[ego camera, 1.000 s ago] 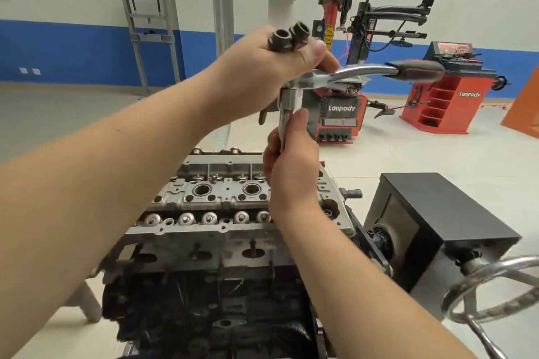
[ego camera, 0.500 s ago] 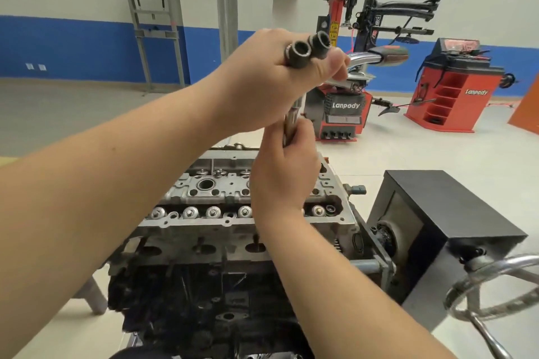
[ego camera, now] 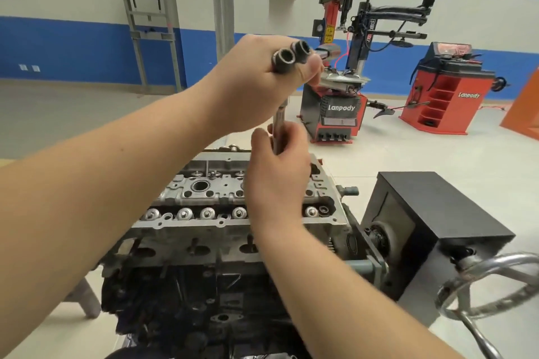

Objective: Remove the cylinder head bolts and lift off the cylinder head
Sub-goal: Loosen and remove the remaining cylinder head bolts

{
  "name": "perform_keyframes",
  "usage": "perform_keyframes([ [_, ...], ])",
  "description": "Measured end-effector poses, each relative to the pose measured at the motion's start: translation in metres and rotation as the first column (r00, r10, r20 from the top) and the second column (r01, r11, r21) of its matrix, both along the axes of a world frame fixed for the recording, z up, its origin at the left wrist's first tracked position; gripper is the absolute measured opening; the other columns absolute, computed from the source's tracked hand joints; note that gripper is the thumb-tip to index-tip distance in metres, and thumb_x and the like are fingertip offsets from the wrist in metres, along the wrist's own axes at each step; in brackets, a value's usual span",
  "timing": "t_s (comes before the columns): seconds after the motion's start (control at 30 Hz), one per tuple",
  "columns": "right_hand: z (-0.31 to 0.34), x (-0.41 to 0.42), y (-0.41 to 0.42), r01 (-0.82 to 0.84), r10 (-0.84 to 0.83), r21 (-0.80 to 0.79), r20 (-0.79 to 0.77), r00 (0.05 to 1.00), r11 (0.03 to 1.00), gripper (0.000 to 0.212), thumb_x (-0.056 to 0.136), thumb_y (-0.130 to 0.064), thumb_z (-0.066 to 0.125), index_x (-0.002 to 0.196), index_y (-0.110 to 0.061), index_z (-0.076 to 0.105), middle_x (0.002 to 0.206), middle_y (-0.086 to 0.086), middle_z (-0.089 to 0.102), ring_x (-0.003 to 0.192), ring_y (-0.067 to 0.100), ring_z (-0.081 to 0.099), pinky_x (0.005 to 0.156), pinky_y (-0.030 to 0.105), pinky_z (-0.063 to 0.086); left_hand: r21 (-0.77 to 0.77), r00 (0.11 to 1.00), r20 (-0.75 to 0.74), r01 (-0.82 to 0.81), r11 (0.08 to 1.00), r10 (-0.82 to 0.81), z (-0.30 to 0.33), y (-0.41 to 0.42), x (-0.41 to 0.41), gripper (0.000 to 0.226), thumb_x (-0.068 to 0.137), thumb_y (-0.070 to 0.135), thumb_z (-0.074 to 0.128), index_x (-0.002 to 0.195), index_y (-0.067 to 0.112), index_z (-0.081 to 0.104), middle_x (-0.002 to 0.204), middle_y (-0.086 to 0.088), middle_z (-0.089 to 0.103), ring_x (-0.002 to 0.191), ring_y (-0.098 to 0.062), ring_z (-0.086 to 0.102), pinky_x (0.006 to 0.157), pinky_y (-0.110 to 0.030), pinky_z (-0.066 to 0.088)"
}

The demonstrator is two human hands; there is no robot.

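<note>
Working mid-removal: our left hand [ego camera: 256, 87] is gripping two bolts [ego camera: 291, 57] and the ratchet [ego camera: 328, 52], fingers curled; our right hand [ego camera: 277, 175] is pinching the extension [ego camera: 278, 128] over the head [ego camera: 233, 195]. The head is still sitting on the block [ego camera: 189, 300]; lifting remains.

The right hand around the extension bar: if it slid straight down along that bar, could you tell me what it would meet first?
Most likely the cylinder head. The right hand grips the extension bar, which runs down behind it toward the head's top face. The hand hides where the bar ends, so the exact contact point cannot be told.
</note>
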State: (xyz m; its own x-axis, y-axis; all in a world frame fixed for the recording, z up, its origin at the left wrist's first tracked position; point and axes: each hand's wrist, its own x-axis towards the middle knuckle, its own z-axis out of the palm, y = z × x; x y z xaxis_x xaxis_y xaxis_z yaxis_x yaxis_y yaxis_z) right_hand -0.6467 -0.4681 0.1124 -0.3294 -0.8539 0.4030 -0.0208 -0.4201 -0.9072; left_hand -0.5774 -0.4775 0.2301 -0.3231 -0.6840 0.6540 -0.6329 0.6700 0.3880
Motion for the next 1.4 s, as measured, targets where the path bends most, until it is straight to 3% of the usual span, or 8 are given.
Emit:
perform_keyframes([
  [0.17, 0.003, 0.009, -0.016, 0.162, -0.161, 0.026, -0.056, 0.985, 0.986, 0.04, 0.097, -0.045, 0.052, 0.06, -0.035, 0.04, 0.056, -0.017, 0.048, 0.057, 0.01, 0.039, 0.054, 0.036, 0.022, -0.029, 0.995, 0.031, -0.091, 0.995, 0.092, 0.002, 0.014, -0.01, 0.039, 0.11, 0.03, 0.049, 0.1, 0.0, 0.072, 0.097, -0.02, 0.071, 0.09, -0.031, 0.06, 0.082, -0.045, 0.042],
  [0.3, 0.007, -0.015, -0.03, -0.209, 0.211, 0.055, -0.045, 0.976, 0.976, 0.044, 0.084, -0.03, 0.059, 0.051, -0.017, 0.033, 0.048, -0.011, 0.028, 0.05, 0.016, 0.024, 0.054, 0.032, 0.018, -0.054, 0.966, 0.174, -0.186, 0.981, 0.192, 0.005, 0.019, -0.015, 0.04, 0.111, 0.035, 0.043, 0.077, 0.022, 0.059, 0.074, -0.004, 0.058, 0.068, -0.022, 0.047, 0.06, -0.027, 0.037],
  [0.43, 0.016, -0.053, -0.047, -0.78, 0.778, 0.172, 0.099, 0.621, 0.601, 0.046, 0.09, -0.038, 0.063, 0.057, -0.024, 0.034, 0.049, -0.004, 0.028, 0.047, 0.015, 0.021, 0.048, 0.025, 0.019, -0.018, 0.963, 0.227, -0.144, 0.989, 0.145, 0.023, 0.018, -0.004, 0.048, 0.111, 0.046, 0.038, 0.097, 0.015, 0.072, 0.086, -0.011, 0.071, 0.075, -0.024, 0.065, 0.06, -0.032, 0.044],
  [0.53, 0.02, -0.061, -0.054, -0.866, 0.873, 0.226, 0.104, 0.476, 0.446, 0.044, 0.093, -0.038, 0.061, 0.063, -0.023, 0.032, 0.049, -0.007, 0.028, 0.049, 0.014, 0.02, 0.049, 0.026, 0.017, 0.136, 0.957, 0.272, -0.138, 0.981, 0.097, 0.039, 0.012, 0.012, 0.047, 0.107, 0.056, 0.04, 0.112, 0.024, 0.074, 0.091, 0.001, 0.071, 0.062, 0.003, 0.061, 0.054, -0.013, 0.043],
  [0.67, 0.013, -0.052, -0.049, -0.818, 0.821, 0.16, 0.064, 0.567, 0.552, 0.042, 0.09, -0.039, 0.066, 0.061, -0.025, 0.04, 0.049, -0.008, 0.03, 0.049, 0.015, 0.022, 0.048, 0.025, 0.022, 0.175, 0.916, 0.386, -0.193, 0.965, 0.114, 0.038, 0.003, 0.03, 0.07, 0.092, 0.078, 0.03, 0.118, 0.028, 0.071, 0.092, 0.001, 0.072, 0.085, -0.018, 0.069, 0.072, -0.033, 0.05],
  [1.1, 0.01, -0.042, -0.026, -0.465, 0.461, -0.003, -0.125, 0.879, 0.886, 0.014, 0.088, -0.032, 0.066, 0.083, -0.022, 0.058, 0.074, -0.005, 0.059, 0.073, 0.017, 0.056, 0.074, 0.035, 0.046, 0.004, 0.998, -0.062, -0.021, 1.0, 0.021, 0.012, 0.025, 0.043, 0.037, 0.112, 0.04, 0.043, 0.127, 0.021, 0.07, 0.119, 0.017, 0.07, 0.107, 0.015, 0.061, 0.088, -0.002, 0.041],
  [1.23, 0.014, -0.028, 0.004, 0.047, -0.097, -0.43, -0.096, 0.991, 0.902, 0.025, 0.095, -0.024, 0.065, 0.118, -0.018, 0.059, 0.11, -0.002, 0.062, 0.107, 0.022, 0.059, 0.095, 0.042, 0.049, 0.052, 0.899, -0.433, 0.092, 0.994, -0.061, 0.012, 0.049, 0.059, 0.042, 0.112, 0.041, 0.041, 0.118, 0.015, 0.073, 0.117, 0.003, 0.076, 0.117, -0.011, 0.068, 0.109, -0.038, 0.051],
  [1.4, 0.028, 0.037, 0.053, -0.724, 0.688, -0.024, -0.292, 0.664, 0.689, 0.032, 0.104, -0.045, 0.049, 0.109, -0.018, 0.065, 0.093, 0.0, 0.075, 0.085, 0.017, 0.07, 0.071, 0.026, 0.051, -0.004, 0.8, -0.594, 0.108, 0.994, -0.089, -0.008, 0.095, 0.084, 0.051, 0.112, 0.045, 0.032, 0.108, 0.017, 0.075, 0.113, -0.006, 0.077, 0.115, -0.026, 0.07, 0.106, -0.057, 0.05],
])
